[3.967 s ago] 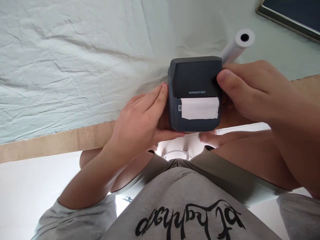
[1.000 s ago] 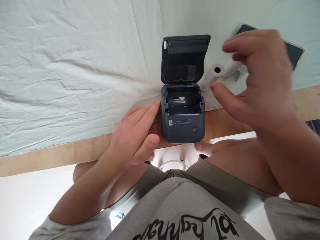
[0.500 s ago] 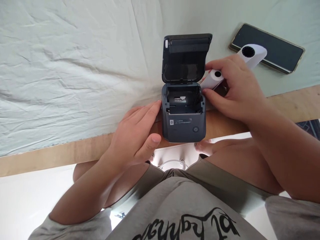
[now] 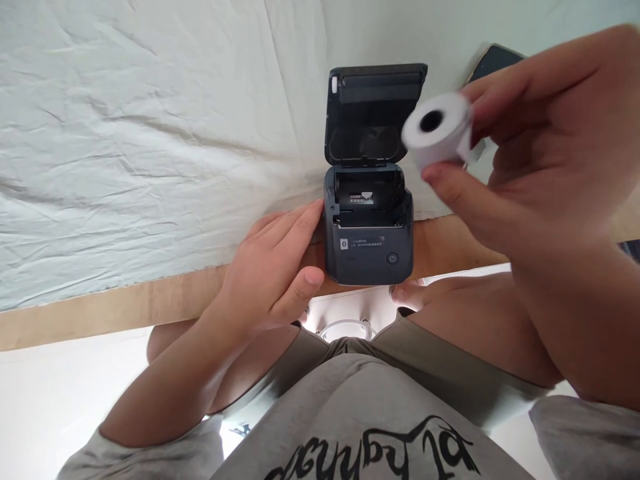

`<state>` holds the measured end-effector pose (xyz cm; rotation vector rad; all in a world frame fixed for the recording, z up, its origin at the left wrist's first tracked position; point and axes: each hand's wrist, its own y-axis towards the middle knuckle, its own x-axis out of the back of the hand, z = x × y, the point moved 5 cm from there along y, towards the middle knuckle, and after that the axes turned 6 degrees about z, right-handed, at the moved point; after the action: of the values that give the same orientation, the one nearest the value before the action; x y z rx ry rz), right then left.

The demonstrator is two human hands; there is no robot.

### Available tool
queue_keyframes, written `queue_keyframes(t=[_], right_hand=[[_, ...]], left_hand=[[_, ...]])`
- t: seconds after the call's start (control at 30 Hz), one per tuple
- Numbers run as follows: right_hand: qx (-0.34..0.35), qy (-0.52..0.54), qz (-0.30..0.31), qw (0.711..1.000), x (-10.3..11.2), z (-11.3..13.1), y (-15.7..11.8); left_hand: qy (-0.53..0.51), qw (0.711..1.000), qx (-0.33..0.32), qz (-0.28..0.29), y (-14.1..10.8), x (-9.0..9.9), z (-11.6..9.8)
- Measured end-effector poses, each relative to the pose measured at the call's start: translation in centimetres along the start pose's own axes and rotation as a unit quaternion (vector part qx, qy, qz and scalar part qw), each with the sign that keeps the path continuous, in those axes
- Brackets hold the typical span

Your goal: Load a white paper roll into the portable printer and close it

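A dark portable label printer [image 4: 370,257] stands at the table's front edge with its lid [image 4: 375,110] raised and its paper bay showing. My left hand [image 4: 275,267] lies flat with fingers stretched, fingertips at the printer's left side. Between thumb and fingers, my right hand [image 4: 540,147] grips a white paper roll [image 4: 435,143], its dark core hole facing up toward me. The roll is raised right of the lid and slightly blurred; its lower end is partly hidden by the thumb.
Behind my right hand, a phone [image 4: 495,60] shows only in part. A pale wrinkled cloth [image 4: 165,133] covers the table, leaving a wooden front edge [image 4: 175,297] bare. My legs are below that edge.
My right hand has lifted a white roll up from beside the printer and now covers most of the phone. The left hand and printer have hardly moved.
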<state>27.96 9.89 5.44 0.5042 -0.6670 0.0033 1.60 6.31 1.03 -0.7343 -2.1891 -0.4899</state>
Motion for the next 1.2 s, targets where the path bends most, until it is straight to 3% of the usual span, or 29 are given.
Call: queue_keyframes(t=[0.1,0.13,0.3,0.6,0.87,1.1,1.2], right_hand=[[0.114,-0.061,0.047,0.991,-1.4,2.1,-0.2],[0.121,-0.089,0.059,0.987,-1.8,2.4,-0.3],[0.068,-0.146,0.080,0.984,-2.6,2.4,-0.1],[0.070,-0.113,0.092,0.987,-3.6,1.8,0.6],[0.126,-0.060,0.119,0.983,-3.7,2.2,0.7],[0.217,-0.015,0.132,0.967,-3.5,3.8,-1.3],[0.210,-0.045,0.090,0.973,-2.3,2.8,-1.3]], left_hand=[[0.000,1.000,-0.013,-0.011,-0.1,0.1,0.0],[0.001,1.000,-0.014,-0.009,-0.1,0.1,0.0],[0.000,1.000,-0.016,0.001,-0.2,0.1,-0.1],[0.009,1.000,-0.022,0.001,-0.2,0.2,-0.2],[0.004,0.999,-0.042,-0.010,-0.1,0.0,-0.3],[0.039,0.995,-0.095,0.006,-0.3,-0.1,-0.4],[0.036,0.994,-0.097,0.020,-0.2,-0.2,-0.3]])
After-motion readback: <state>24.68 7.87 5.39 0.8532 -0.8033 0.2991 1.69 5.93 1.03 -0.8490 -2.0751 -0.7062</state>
